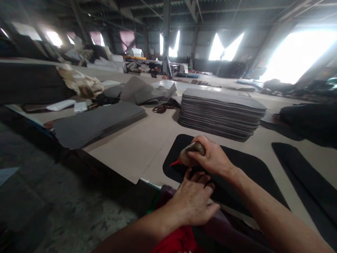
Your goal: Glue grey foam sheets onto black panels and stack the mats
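Note:
A black sheet with rounded corners [250, 168] lies flat at the table's near edge. My right hand [210, 154] is wrapped round a brownish squeeze bottle [190, 154], tilted so that its red nozzle points down and left, at or just above the sheet's left part. Just below the bottle, my left hand [196, 196] rests palm down on the near side of the sheet, its fingers spread and pointing away from me. Nothing shows in the left hand.
Behind the sheet stands a tall stack of grey pieces [221, 112]. A lower grey stack [97, 123] lies at the left. Black strips [305, 175] and a dark bundle [313, 121] are at the right. The table edge [110, 164] drops to the floor at lower left.

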Motion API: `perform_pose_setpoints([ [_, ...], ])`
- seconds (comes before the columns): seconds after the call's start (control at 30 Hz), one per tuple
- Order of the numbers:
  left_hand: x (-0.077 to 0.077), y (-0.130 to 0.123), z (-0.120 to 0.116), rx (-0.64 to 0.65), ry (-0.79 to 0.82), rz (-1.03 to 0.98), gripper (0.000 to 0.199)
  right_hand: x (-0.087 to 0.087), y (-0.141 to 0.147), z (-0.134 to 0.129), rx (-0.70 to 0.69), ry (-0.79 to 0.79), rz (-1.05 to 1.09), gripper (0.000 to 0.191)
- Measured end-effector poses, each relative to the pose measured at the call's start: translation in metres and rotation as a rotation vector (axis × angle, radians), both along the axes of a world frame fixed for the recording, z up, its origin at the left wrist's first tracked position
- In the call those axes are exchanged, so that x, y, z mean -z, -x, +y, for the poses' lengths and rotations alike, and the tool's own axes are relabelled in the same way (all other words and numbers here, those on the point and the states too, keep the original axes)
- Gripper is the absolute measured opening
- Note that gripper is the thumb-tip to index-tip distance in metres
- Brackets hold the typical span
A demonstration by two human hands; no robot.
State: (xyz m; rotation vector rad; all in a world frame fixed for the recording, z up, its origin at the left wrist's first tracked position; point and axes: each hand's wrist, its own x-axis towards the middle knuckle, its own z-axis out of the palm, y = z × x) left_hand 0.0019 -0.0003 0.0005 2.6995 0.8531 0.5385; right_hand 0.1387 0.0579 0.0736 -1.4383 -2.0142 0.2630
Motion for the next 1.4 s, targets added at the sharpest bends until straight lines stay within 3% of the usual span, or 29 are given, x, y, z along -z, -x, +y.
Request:
perform_pose_setpoints([
  [0.1, 0.001, 0.000, 0.001, 0.003, -0.004, 0.001, 0.047, -0.001, -0.001, 0.003, 0.037, -0.062, -0.063, 0.028],
  [0.3, 0.002, -0.001, 0.001, -0.001, 0.006, 0.002, 0.046, -0.004, -0.002, -0.001, -0.024, 0.012, -0.025, 0.028],
  [0.4, 0.005, -0.001, 0.000, -0.002, -0.004, 0.008, 0.049, -0.003, -0.003, 0.002, 0.015, -0.022, -0.061, 0.027],
  [0.63, 0.004, 0.000, -0.001, 0.013, 0.002, 0.012, 0.048, 0.004, -0.016, 0.036, 0.175, -0.136, -0.160, 0.024],
  [1.07, 0.001, 0.002, 0.000, 0.020, 0.068, 0.005, 0.049, 0.011, -0.033, 0.091, 0.376, -0.128, -0.224, 0.022],
  [1.4, 0.001, 0.002, -0.001, 0.010, 0.069, 0.004, 0.046, 0.005, -0.030, 0.090, 0.383, -0.124, -0.238, 0.027],
])
